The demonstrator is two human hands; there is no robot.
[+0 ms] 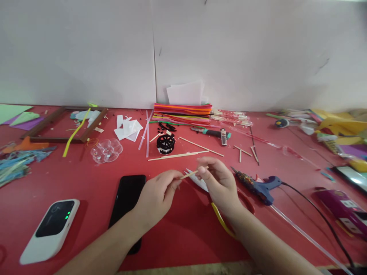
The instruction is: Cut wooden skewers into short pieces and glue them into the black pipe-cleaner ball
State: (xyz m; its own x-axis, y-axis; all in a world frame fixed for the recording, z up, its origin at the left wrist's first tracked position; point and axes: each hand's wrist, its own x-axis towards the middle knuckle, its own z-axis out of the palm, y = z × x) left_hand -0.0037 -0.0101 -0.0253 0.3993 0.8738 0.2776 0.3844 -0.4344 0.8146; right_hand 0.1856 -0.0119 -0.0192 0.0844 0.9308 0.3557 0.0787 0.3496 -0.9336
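Stick (189,174), fingers (210,181) pinching ends, middle bare

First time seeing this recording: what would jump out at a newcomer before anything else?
Probably the bright red tabletop, with the left hand and right hand near its middle, pinching a thin wooden stick between them. Beyond them, at the back near the pale wall, lies a vivid bundle of coloured strips. A blue glue gun lies just right of the right hand.
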